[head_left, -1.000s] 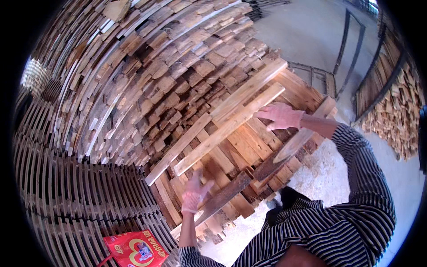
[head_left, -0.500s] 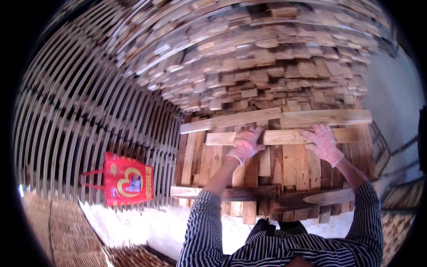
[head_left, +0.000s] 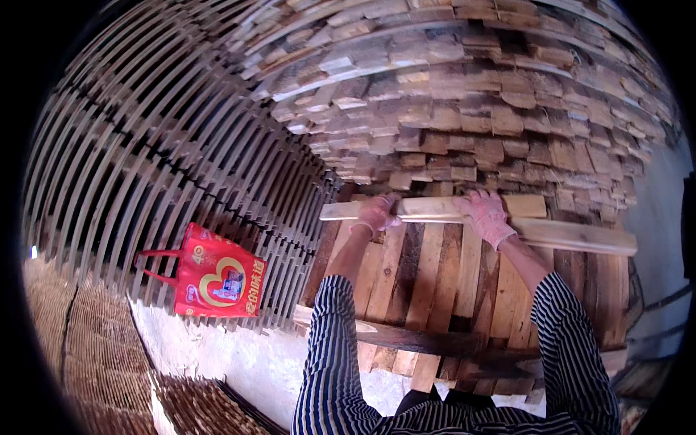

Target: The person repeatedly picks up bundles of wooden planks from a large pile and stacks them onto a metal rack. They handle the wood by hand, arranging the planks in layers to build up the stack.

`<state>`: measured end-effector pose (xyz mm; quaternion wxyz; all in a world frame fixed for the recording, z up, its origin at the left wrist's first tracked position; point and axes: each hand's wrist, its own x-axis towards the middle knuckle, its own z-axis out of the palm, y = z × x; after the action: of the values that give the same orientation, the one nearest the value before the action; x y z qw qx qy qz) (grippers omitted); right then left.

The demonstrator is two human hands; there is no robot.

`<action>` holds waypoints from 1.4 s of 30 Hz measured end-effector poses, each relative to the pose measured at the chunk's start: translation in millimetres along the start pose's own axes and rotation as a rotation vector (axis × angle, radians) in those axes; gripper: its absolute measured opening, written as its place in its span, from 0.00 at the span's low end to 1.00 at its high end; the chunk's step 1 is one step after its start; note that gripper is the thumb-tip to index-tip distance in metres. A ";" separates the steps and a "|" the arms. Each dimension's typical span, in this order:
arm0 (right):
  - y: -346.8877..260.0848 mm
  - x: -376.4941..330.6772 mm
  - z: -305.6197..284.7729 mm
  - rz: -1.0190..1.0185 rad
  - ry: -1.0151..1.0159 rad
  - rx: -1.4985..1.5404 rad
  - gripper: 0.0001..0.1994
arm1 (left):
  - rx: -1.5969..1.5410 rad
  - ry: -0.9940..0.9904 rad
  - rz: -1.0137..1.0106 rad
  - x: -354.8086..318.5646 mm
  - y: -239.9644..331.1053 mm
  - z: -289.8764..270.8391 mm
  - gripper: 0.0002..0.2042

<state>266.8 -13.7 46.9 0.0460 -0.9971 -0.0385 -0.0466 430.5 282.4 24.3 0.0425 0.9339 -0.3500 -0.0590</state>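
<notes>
My left hand point(head_left: 378, 213), in a pinkish-red work glove, is closed round a pale wooden plank point(head_left: 431, 207) near its left part. Further right, my right hand point(head_left: 486, 217), gloved alike, grips the same plank from above. The plank lies crosswise at the far end of a layer of boards point(head_left: 417, 272) laid side by side, close to the stacked wood behind. A second pale plank point(head_left: 580, 236) runs crosswise just nearer and reaches to the right edge of the pile; its left part passes beneath my right hand. The fingertips are partly hidden behind the wood.
A tall stack of wood pieces point(head_left: 500, 116) rises at the far side. Slatted stacks point(head_left: 145, 188) line the left, where a red carrier bag point(head_left: 225, 279) hangs. A darker crosspiece point(head_left: 428, 341) lies across the near end of the boards. More strips point(head_left: 210, 406) stand at lower left.
Both hands have shifted from the nearer crosswise plank to the far one. The nearer plank now sits further right and slants. The view has turned slightly.
</notes>
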 end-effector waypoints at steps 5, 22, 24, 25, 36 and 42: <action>33.4 -74.5 -15.5 -0.022 0.138 -0.034 0.29 | 0.125 -0.258 0.042 16.8 -5.8 -14.4 0.46; 227.6 -226.4 -64.3 0.283 -0.458 -0.109 0.46 | 0.070 -0.370 0.049 31.5 68.1 -59.4 0.34; 219.8 -229.3 -65.1 0.237 -0.390 -0.036 0.45 | 0.028 -0.399 0.070 27.5 66.4 -55.9 0.32; 216.7 -228.7 -64.6 0.251 -0.369 -0.036 0.44 | -0.010 -0.408 0.081 25.8 64.9 -53.8 0.31; 207.7 -202.4 -69.7 0.360 -0.322 -0.119 0.44 | 0.098 -0.287 0.105 45.8 34.2 -27.6 0.27; 204.6 -207.9 -64.2 0.377 -0.258 -0.093 0.43 | -0.098 -0.293 0.179 52.1 29.0 -10.1 0.26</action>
<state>71.3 -238.0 72.5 0.0027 -0.9854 0.1451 0.0887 452.0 226.7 33.6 0.0416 0.8772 -0.4310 -0.2075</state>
